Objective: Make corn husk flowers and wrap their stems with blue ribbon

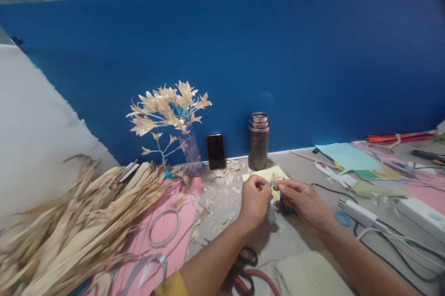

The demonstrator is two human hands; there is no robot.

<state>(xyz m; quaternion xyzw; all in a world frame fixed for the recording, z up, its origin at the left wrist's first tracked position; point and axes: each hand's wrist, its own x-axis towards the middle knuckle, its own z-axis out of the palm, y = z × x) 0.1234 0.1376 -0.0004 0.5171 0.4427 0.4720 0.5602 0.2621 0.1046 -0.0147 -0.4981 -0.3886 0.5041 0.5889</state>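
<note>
My left hand [256, 198] is closed in a pinch, its fingertips almost meeting those of my right hand [301, 198], which is pinched shut too. Between them is the short stem of a small pale flower [273, 177], wrapped in light blue. A light blue strip [271, 212] hangs below my left fingers. Which fingers press on the stem and which on the strip is partly hidden. Behind the hands lies a yellow paper [249, 177], and a dark round object [286, 208] is under my right hand.
A vase [190, 154] of husk flowers [170, 106], a phone [216, 151] and an uncapped flask [258, 143] stand along the blue partition [295, 55]. Dried corn husks [69, 226] pile up at left. Scissors [247, 259] lie near my left forearm; cables and a power strip [422, 216] are at right.
</note>
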